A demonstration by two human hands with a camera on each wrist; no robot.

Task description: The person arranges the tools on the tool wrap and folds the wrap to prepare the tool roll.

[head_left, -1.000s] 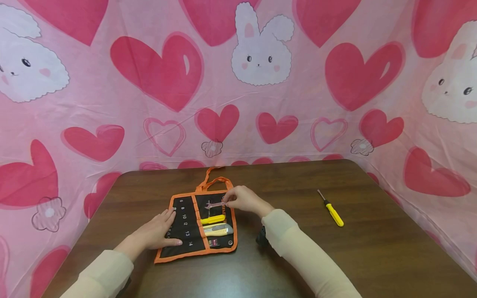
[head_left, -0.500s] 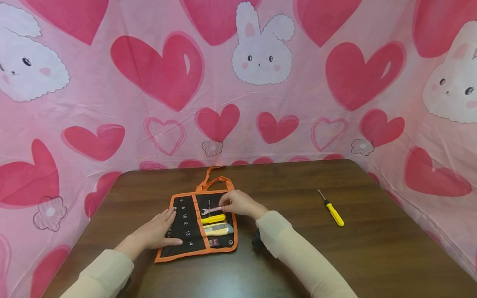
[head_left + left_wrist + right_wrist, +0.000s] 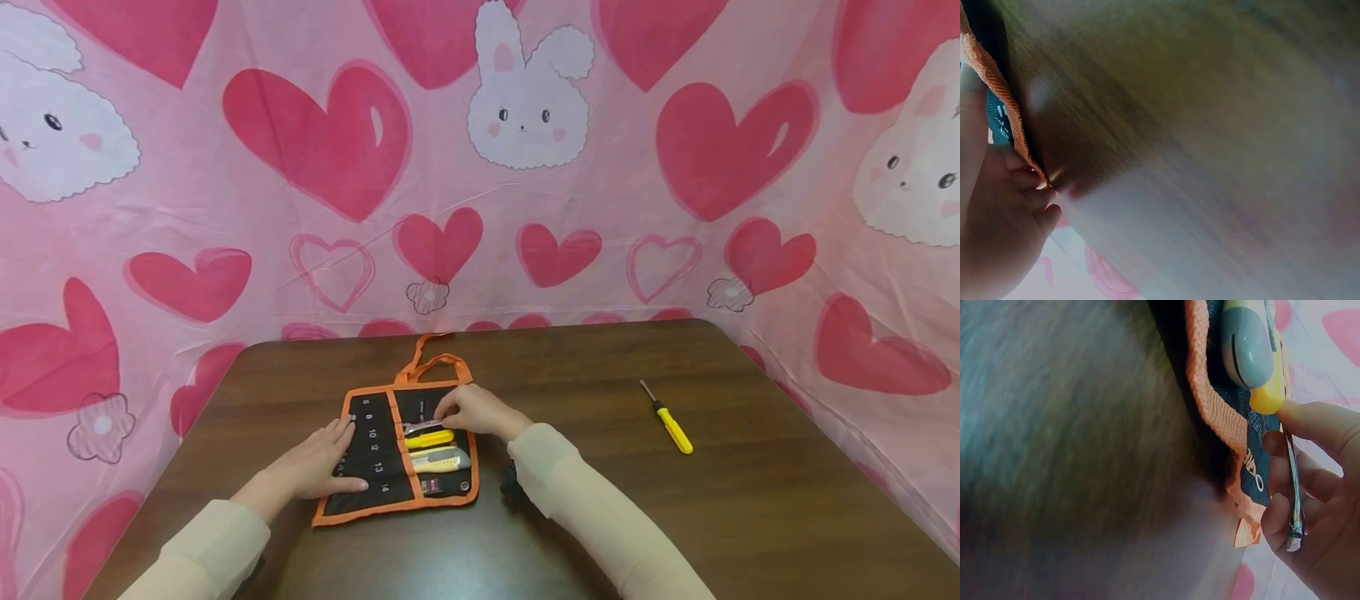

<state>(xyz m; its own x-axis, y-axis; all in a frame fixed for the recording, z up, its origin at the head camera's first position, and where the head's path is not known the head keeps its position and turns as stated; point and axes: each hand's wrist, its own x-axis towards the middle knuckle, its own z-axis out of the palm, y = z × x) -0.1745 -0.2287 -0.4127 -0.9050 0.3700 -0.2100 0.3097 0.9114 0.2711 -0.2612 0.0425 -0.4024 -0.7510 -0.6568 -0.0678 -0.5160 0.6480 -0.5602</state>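
A black tool pouch (image 3: 378, 454) with orange edging lies unrolled on the table, with size numbers printed down its left panel. My left hand (image 3: 318, 462) rests flat on that panel, fingers spread toward its left edge. Between thumb and fingers my right hand (image 3: 476, 410) pinches a metal wrench (image 3: 1293, 487), whose open-end head is right at the pocket edge in the middle of the pouch. Beside it, in the pockets, sit a yellow handle (image 3: 431, 440) and a utility knife (image 3: 441, 460) with a grey end. A small dark packet (image 3: 431, 486) shows in the lowest pocket.
A yellow-handled screwdriver (image 3: 673, 427) lies on the wooden table (image 3: 600, 517) to the right. Orange straps (image 3: 435, 362) extend from the pouch's far edge. Pink cloth (image 3: 525, 200) with hearts and rabbits hangs behind the table.
My right hand has brought the wrench down and left, from above the pouch to the pocket edge beside the yellow handle. The left hand has stayed in place.
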